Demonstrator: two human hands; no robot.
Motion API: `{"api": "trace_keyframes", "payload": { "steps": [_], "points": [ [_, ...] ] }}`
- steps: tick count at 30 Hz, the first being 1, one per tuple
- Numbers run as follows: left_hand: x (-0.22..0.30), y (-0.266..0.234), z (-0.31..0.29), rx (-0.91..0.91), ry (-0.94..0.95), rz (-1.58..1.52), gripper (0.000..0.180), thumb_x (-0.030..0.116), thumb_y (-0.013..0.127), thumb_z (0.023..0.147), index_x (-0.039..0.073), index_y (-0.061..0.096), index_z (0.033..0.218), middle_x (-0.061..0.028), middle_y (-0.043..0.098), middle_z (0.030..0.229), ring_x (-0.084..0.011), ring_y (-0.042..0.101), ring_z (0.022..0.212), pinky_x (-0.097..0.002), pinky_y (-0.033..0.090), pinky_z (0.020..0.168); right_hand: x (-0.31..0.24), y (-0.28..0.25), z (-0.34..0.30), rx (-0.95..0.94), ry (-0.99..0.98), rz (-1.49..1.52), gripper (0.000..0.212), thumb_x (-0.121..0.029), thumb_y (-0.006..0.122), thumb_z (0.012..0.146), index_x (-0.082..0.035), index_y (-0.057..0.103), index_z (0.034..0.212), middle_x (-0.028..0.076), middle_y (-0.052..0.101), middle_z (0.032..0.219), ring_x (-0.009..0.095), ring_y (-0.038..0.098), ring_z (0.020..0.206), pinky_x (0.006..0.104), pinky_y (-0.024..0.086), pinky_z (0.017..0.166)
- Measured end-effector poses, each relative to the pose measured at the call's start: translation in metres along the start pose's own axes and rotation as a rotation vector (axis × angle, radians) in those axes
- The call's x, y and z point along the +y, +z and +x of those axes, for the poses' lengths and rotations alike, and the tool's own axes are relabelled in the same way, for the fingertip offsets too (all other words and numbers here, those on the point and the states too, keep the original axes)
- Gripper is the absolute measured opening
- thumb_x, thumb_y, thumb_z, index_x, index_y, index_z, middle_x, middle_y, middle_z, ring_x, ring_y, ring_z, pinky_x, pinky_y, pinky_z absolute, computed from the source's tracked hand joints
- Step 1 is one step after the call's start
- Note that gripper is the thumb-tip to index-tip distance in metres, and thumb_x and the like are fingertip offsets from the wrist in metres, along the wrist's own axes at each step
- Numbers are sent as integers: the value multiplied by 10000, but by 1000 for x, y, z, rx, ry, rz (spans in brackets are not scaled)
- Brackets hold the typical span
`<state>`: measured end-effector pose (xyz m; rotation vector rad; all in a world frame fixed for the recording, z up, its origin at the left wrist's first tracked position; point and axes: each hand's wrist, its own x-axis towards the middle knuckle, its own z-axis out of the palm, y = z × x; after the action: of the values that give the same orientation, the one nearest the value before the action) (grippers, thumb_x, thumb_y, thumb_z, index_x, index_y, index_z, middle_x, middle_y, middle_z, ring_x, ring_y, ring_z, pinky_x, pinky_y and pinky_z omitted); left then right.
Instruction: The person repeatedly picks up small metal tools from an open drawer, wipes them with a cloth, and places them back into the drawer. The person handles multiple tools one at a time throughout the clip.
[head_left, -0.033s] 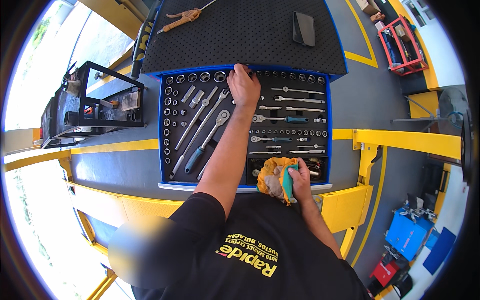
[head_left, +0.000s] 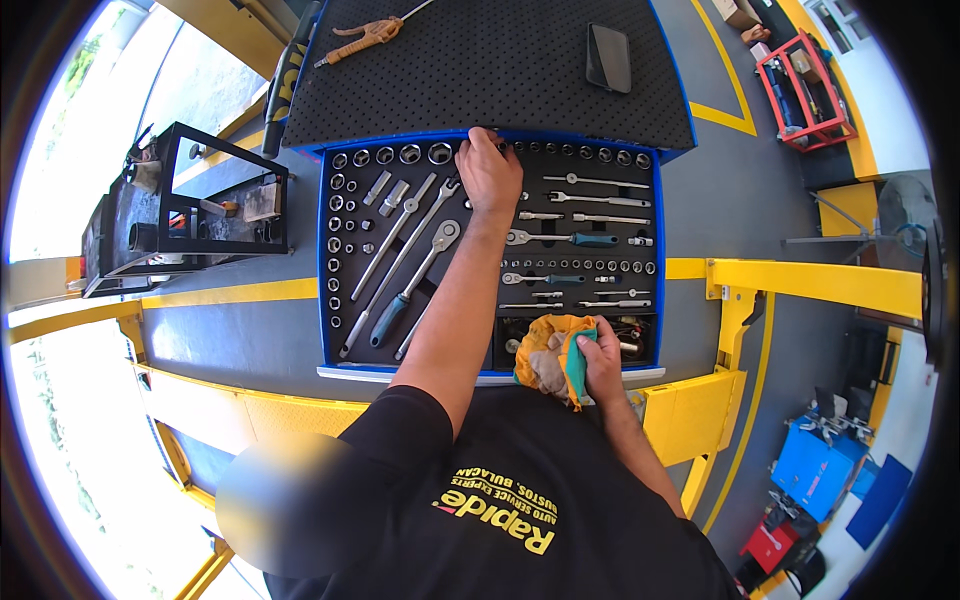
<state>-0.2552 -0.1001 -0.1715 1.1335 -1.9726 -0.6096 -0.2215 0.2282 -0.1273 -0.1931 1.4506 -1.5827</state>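
Observation:
My left hand (head_left: 489,177) reaches over the open tool drawer (head_left: 325,372) to its back edge. Its fingers are curled in at the back row of sockets (head_left: 440,153); whatever they hold is hidden beneath them. Low on the right, my right hand (head_left: 601,362) grips a bunched yellow, green and grey rag (head_left: 553,358) above the drawer's front corner. Long bars and a large ratchet (head_left: 425,268) lie in foam cut-outs left of my left forearm. To its right are smaller ratchets, including a blue-handled ratchet (head_left: 562,239), and rows of small sockets (head_left: 612,266).
On the black perforated cabinet top (head_left: 490,70) rest a tan air blow gun (head_left: 368,40) and a dark phone (head_left: 608,58). A black metal stand (head_left: 230,236) is at left. Yellow lift arms (head_left: 820,283) flank the cabinet. A red cart (head_left: 805,92) stands far right.

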Motion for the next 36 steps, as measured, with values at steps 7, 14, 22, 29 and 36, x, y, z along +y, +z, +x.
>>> {"api": "trace_keyframes", "payload": {
  "steps": [7,14,22,29,36],
  "points": [
    [-2,5,3,12,-9,60,371,9,768,732,28,488,975,-116,667,875,-367,622,889,-478,453,841,-2,2,0,18,10,-34,216,-44,518,956,-19,577,1162,29,669,975,67,626,820,221,515,734],
    [5,9,4,18,-80,64,356,60,775,759,37,507,992,-107,658,905,-353,613,950,-509,410,922,0,5,4,23,-48,-35,190,-40,530,962,-30,581,1145,14,647,977,64,599,840,231,498,740],
    [10,-13,-5,-5,-62,293,361,304,835,741,102,732,1022,-91,596,1108,-334,532,1098,-492,385,945,-2,5,3,14,-54,-37,160,-69,540,978,-34,581,1129,10,642,957,52,586,813,225,495,711],
    [6,-4,-1,8,-113,254,206,275,770,785,140,775,941,-100,605,1099,-331,543,1102,-498,397,948,2,2,4,5,-45,-16,206,-55,529,969,-30,572,1168,20,650,989,60,599,845,225,502,742],
    [2,-1,1,-14,-113,283,184,255,770,772,141,792,915,-94,604,1108,-327,535,1125,-502,399,955,-1,2,4,5,-15,6,213,-48,524,967,-31,570,1174,21,656,982,65,613,836,228,510,734]
  ]
}}
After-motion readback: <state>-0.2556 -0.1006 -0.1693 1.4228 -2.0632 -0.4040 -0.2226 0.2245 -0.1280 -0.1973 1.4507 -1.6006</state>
